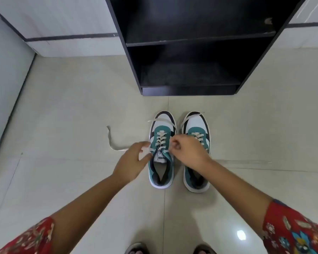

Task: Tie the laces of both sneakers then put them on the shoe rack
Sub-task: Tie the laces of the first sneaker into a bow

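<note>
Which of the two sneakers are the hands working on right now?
The left sneaker: the left hand and right hand pinch its lace ends at the top eyelets. The right sneaker lies partly under the right wrist, laces loose.

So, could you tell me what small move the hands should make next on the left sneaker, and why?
Probably cross the two lace ends over the tongue to start the knot: the left hand and right hand each pinch an end at the left sneaker, and its lace trails loose on the floor.

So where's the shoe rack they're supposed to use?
The black shoe rack stands at the top centre of the head view, against the wall, just beyond the toes of the two sneakers on the floor.
</note>
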